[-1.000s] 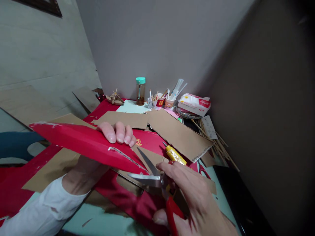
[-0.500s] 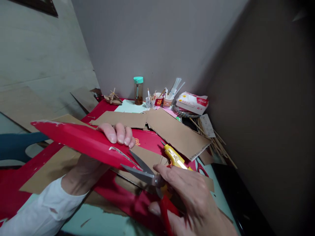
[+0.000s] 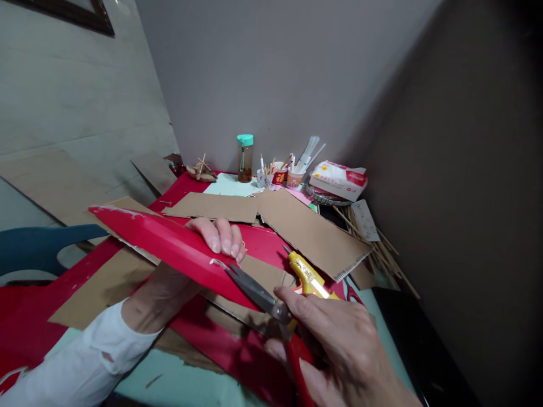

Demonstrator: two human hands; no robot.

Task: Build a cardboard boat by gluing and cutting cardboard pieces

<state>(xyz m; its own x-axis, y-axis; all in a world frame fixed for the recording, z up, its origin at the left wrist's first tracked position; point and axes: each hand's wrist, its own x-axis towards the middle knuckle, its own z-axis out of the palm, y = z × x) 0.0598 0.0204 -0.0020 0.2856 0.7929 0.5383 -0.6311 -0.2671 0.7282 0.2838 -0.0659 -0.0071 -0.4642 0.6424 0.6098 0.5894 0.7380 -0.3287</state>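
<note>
My left hand [image 3: 216, 237] grips a long red cardboard piece [image 3: 169, 246] from below, fingers curled over its top edge, and holds it up off the table. My right hand [image 3: 339, 345] is closed round the red handles of a pair of scissors [image 3: 265, 297]. The blades are nearly closed and sit in a slit in the red piece's near edge, just below my left fingers. A yellow utility knife [image 3: 307, 274] lies on the table right beyond my right hand.
Brown cardboard sheets [image 3: 297, 226] and red card cover the table. At the back stand a teal-capped bottle [image 3: 245, 158], cups of sticks [image 3: 282, 175], a tissue pack [image 3: 339, 180] and bamboo skewers [image 3: 377, 249]. A dark wall stands at the right.
The scissor blades, wide apart a second ago, have closed along the red piece's edge and advanced toward my left fingers. The red piece has shifted a little to the right.
</note>
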